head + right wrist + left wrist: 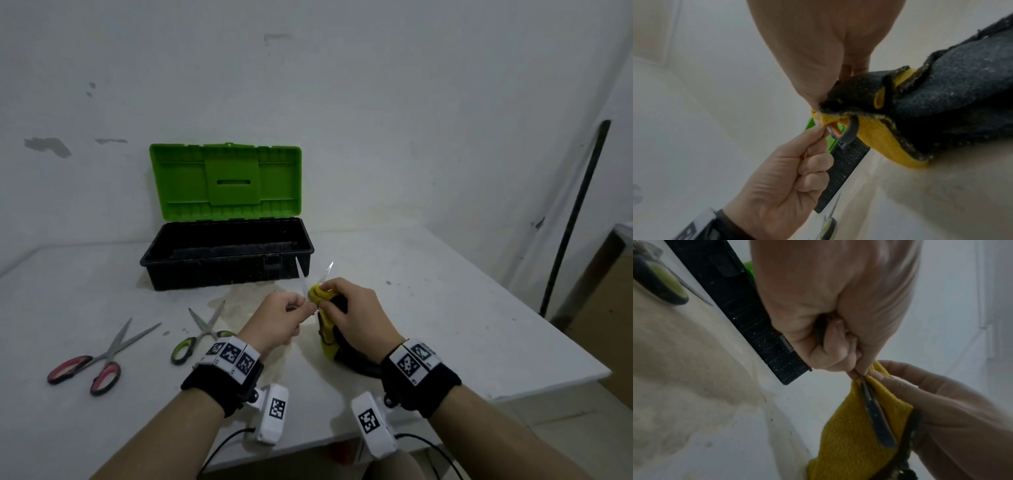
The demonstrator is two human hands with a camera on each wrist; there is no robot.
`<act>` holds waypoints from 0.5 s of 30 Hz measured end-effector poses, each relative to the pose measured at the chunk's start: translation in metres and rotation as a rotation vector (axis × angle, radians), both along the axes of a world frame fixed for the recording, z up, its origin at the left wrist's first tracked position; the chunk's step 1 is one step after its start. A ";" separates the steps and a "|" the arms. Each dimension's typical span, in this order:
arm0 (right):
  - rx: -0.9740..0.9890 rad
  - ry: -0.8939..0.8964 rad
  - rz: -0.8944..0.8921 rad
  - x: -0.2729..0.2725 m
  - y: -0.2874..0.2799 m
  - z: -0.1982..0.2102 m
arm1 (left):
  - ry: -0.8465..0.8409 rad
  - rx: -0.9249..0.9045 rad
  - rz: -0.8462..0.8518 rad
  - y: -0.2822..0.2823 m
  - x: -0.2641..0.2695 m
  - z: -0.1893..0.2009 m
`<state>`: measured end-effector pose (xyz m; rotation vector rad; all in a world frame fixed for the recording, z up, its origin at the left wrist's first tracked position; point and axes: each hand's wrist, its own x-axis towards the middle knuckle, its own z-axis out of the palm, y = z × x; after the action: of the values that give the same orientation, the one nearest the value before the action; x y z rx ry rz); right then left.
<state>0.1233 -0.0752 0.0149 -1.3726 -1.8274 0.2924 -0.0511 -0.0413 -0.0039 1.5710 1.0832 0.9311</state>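
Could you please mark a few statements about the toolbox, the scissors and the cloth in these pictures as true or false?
1. The toolbox stands with its green lid raised. True.
2. The red-handled scissors lie inside the toolbox. False: they lie on the table, left of the green-handled scissors.
3. The right hand grips a yellow cloth. True.
4. The blades of the held scissors are closed together. False: they are spread apart, and the left hand pinches one of them.
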 end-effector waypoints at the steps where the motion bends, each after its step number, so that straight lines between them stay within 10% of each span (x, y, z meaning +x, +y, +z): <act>1: 0.035 -0.016 0.002 0.002 0.001 0.001 | 0.013 0.010 0.003 0.001 0.000 0.000; 15: 0.132 -0.179 -0.020 0.016 0.016 0.003 | 0.150 0.145 -0.009 0.000 0.000 -0.002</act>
<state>0.1397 -0.0589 0.0183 -1.3598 -1.9398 0.0378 -0.0507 -0.0415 -0.0054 1.7874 1.1323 0.9144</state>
